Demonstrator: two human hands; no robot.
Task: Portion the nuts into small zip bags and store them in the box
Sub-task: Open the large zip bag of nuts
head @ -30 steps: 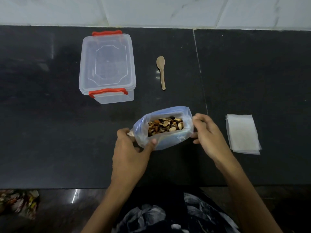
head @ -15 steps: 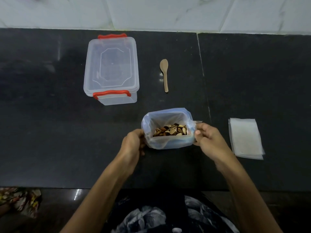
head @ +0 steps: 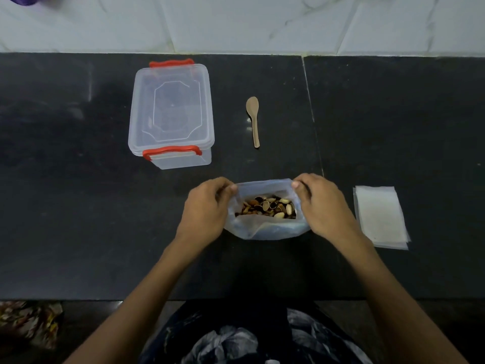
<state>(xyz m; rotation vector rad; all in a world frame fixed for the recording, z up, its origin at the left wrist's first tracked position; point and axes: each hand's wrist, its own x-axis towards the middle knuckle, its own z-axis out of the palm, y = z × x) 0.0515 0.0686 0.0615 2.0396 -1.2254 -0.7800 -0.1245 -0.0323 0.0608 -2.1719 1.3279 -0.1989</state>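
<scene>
While both hands pinch its rim, the nut bag (head: pixel 265 227) stands open at centre frame on the counter (head: pixel 78 219): left hand (head: pixel 207 210) grips the left edge, right hand (head: pixel 324 206) the right. Judged soft, thin, slippery film; loose nuts (head: pixel 266 207) would shift. Best held at the rim, base supported. Box (head: pixel 170 114), lid on, upper left; small bags (head: pixel 380 216) right.

One head-worn wide-angle view looks forward and steeply down from above the person's lap; the black counter (head: pixel 78 232) fills the middle, close below; the white tiled wall (head: pixel 236 22) bounds the top edge; both forearms enter from the bottom; edges bow slightly from lens distortion.
</scene>
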